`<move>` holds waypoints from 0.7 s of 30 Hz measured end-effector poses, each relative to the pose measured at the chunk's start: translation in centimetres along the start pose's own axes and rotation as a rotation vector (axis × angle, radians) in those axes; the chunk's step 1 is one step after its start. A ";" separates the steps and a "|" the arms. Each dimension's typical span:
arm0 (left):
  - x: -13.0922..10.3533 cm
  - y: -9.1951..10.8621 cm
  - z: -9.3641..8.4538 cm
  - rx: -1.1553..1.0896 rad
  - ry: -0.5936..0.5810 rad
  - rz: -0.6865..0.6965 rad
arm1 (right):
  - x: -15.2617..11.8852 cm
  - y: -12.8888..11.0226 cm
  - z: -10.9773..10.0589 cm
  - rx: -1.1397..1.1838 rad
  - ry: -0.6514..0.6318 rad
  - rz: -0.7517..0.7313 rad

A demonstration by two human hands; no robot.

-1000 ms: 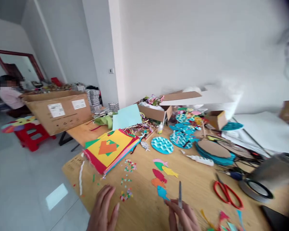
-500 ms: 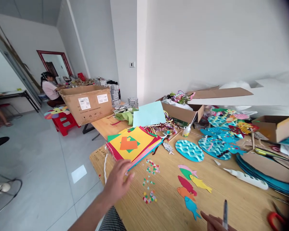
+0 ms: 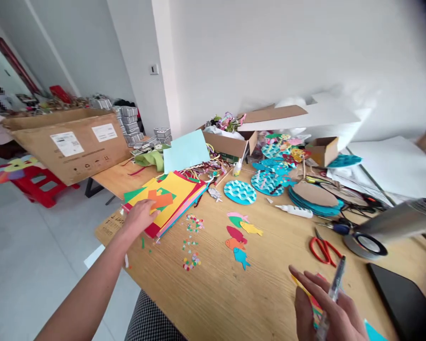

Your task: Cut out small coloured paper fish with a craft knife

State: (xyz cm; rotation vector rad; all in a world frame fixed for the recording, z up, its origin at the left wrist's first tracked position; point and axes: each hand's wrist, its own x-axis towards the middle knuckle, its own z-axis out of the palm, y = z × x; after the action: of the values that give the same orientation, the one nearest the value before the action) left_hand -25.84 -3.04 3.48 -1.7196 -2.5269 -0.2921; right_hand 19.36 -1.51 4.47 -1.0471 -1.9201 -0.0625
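Note:
My left hand (image 3: 140, 218) reaches over a stack of coloured sheets (image 3: 177, 189), yellow on top with red, pink and blue edges below. Its fingertips rest at an orange cut piece (image 3: 161, 200), thumb apart from the fingers. Held in my right hand (image 3: 335, 308) is a clear-barrelled pen (image 3: 335, 289), tip up, between the fingers. Coloured paper scraps show partly beneath that hand. Between the hands lie several paper fish, among them a yellow fish (image 3: 252, 228) and a blue fish (image 3: 241, 258). Small coloured dots and triangles (image 3: 191, 260) are grouped nearer the stack.
Red-handled scissors (image 3: 324, 251), a tape roll (image 3: 365, 245) and a black flat object (image 3: 399, 298) lie at right. Behind are a white glue bottle (image 3: 294, 210), blue wavy ovals (image 3: 240, 192) and cardboard discs (image 3: 310, 194). A large carton (image 3: 74, 147) stands at left; a person sits beyond.
The view has swung right, bringing the scissors and tape roll into sight. My left hand has moved from the stack's near edge onto it, at the orange piece. The right hand shows more fully, still holding the pen.

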 end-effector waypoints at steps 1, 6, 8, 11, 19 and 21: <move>0.5 -0.2 0.0 0.012 -0.023 0.002 | -0.4 0.4 -0.3 -0.003 -0.029 -0.044; 1.7 -0.5 0.0 0.049 -0.097 -0.003 | -4.0 2.8 0.2 -0.015 -0.160 -0.209; 1.9 -0.5 0.1 0.055 -0.120 -0.011 | -5.2 3.3 0.8 -0.040 -0.207 -0.209; 2.2 -0.5 0.3 0.062 -0.146 -0.029 | -6.2 3.6 1.5 -0.046 -0.231 -0.215; 2.1 -0.7 0.5 0.061 -0.163 -0.081 | -7.0 2.8 2.7 0.014 -0.249 -0.210; 1.9 -0.8 0.5 0.068 -0.160 -0.092 | -7.5 2.4 3.0 0.045 -0.237 -0.193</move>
State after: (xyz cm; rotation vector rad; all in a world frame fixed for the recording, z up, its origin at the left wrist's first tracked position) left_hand -27.25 -1.46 3.24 -1.6679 -2.6978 -0.0744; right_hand 20.59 -3.45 -3.63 -0.8673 -2.2230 -0.0038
